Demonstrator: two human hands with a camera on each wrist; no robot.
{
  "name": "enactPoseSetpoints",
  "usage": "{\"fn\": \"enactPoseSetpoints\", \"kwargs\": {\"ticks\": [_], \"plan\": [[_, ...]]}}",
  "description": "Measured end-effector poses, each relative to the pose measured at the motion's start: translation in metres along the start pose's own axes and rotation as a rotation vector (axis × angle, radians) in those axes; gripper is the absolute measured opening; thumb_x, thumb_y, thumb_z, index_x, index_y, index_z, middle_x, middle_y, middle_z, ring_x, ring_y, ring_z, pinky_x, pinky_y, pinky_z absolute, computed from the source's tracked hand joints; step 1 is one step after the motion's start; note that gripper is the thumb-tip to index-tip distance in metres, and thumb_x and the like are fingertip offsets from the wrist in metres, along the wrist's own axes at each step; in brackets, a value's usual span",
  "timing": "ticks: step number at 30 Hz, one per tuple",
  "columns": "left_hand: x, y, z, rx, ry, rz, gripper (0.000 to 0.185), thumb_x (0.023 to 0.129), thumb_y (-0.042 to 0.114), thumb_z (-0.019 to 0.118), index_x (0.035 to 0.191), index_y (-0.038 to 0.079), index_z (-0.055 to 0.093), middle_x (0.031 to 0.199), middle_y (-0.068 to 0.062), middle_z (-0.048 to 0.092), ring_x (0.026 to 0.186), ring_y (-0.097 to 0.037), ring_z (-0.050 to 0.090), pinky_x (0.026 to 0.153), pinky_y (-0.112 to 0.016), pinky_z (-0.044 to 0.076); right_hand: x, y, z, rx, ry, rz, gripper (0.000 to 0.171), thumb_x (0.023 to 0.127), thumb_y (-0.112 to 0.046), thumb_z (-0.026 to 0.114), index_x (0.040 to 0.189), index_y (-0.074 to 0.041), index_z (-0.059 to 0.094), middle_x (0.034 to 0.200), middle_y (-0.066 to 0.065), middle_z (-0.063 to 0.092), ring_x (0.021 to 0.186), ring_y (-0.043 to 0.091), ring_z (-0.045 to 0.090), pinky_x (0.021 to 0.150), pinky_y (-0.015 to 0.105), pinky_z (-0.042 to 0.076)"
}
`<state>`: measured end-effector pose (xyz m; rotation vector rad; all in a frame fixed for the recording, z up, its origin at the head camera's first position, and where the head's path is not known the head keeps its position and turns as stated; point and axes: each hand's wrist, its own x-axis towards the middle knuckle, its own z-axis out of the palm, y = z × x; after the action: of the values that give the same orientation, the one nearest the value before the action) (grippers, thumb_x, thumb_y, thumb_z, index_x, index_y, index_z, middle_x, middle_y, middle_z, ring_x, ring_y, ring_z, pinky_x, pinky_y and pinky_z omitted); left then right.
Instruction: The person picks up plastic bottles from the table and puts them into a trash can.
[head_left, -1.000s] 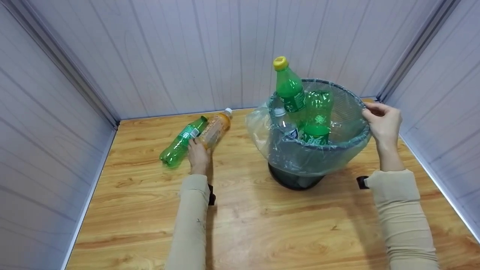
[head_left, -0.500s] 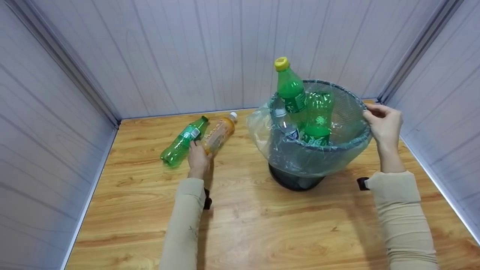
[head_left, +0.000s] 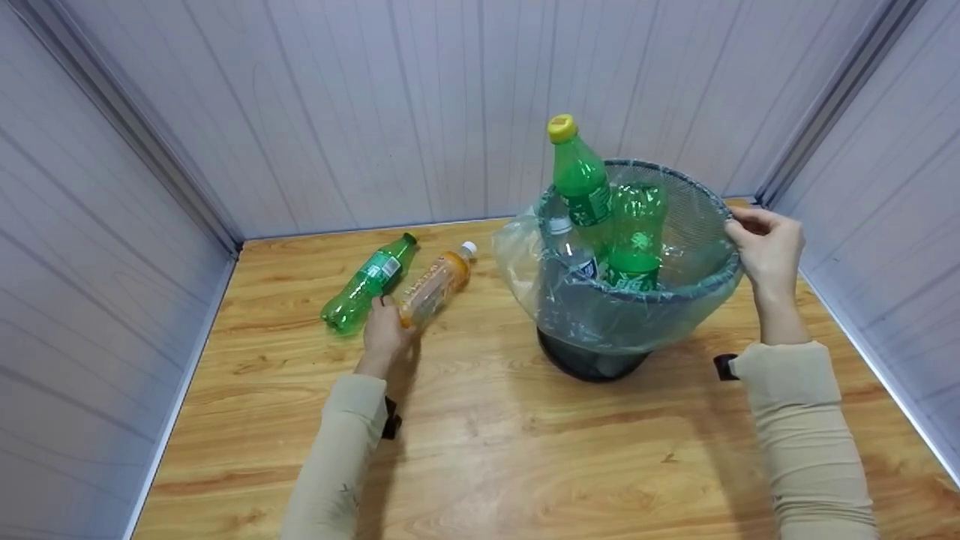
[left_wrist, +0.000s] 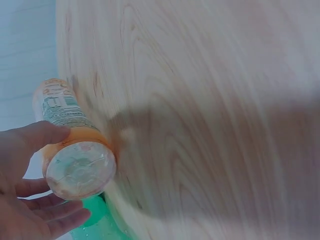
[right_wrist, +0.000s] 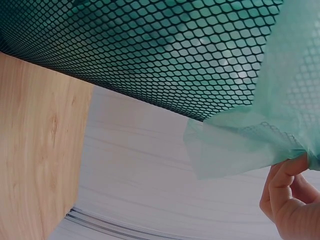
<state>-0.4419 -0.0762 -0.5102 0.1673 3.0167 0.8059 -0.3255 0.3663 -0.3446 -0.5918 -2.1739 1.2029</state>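
Note:
My left hand (head_left: 384, 328) grips the base of an orange bottle (head_left: 435, 283) with a white cap, lying on the wooden table (head_left: 487, 450); the left wrist view shows its bottom end (left_wrist: 80, 169) between my thumb and fingers (left_wrist: 35, 140). A green bottle (head_left: 366, 283) lies just left of it. My right hand (head_left: 761, 244) pinches the rim of a dark mesh bin (head_left: 705, 217) lined with a clear green-tinted bag (head_left: 600, 315); the right wrist view shows the mesh (right_wrist: 150, 45) and the bag's edge (right_wrist: 240, 140). Inside the bin stand green bottles (head_left: 581, 180) and a clear one (head_left: 574, 251).
Pale panelled walls (head_left: 375, 112) close the table in at the back and on both sides. Bare wood stretches across the front of the table.
My left hand has drawn back toward me and slightly left, pulling the orange bottle's base away from the green bottle. The right hand and bin have stayed put.

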Motion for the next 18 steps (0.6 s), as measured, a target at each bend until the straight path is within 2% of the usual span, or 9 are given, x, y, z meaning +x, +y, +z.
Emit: {"fn": "enactPoseSetpoints", "kwargs": {"ticks": [8, 14, 18], "plan": [[-0.016, -0.011, -0.006, 0.045, 0.001, 0.09, 0.062, 0.068, 0.012, 0.072, 0.113, -0.016, 0.039, 0.104, -0.026, 0.042, 0.092, -0.038, 0.049, 0.081, -0.044, 0.044, 0.002, 0.0, -0.001, 0.038, -0.011, 0.006, 0.027, 0.08, -0.006, 0.057, 0.103, 0.006, 0.063, 0.071, -0.017, 0.054, 0.067, -0.001, 0.05, 0.059, 0.011, 0.04], [-0.021, -0.014, -0.015, 0.053, -0.051, 0.11, 0.058, 0.069, 0.01, 0.07, 0.11, -0.016, 0.04, 0.103, -0.027, 0.042, 0.09, -0.037, 0.049, 0.081, -0.044, 0.044, 0.002, 0.001, -0.001, 0.026, -0.006, -0.008, 0.027, 0.08, -0.006, 0.057, 0.103, 0.005, 0.063, 0.071, -0.017, 0.055, 0.066, -0.002, 0.05, 0.059, 0.01, 0.04], [-0.02, -0.013, -0.019, 0.077, -0.095, 0.105, 0.062, 0.07, 0.011, 0.07, 0.114, -0.018, 0.038, 0.107, -0.03, 0.042, 0.092, -0.039, 0.049, 0.083, -0.045, 0.042, 0.002, 0.0, 0.0, 0.01, -0.01, -0.009, 0.027, 0.08, -0.007, 0.057, 0.104, 0.005, 0.063, 0.072, -0.017, 0.055, 0.067, -0.002, 0.051, 0.06, 0.01, 0.041]]}}
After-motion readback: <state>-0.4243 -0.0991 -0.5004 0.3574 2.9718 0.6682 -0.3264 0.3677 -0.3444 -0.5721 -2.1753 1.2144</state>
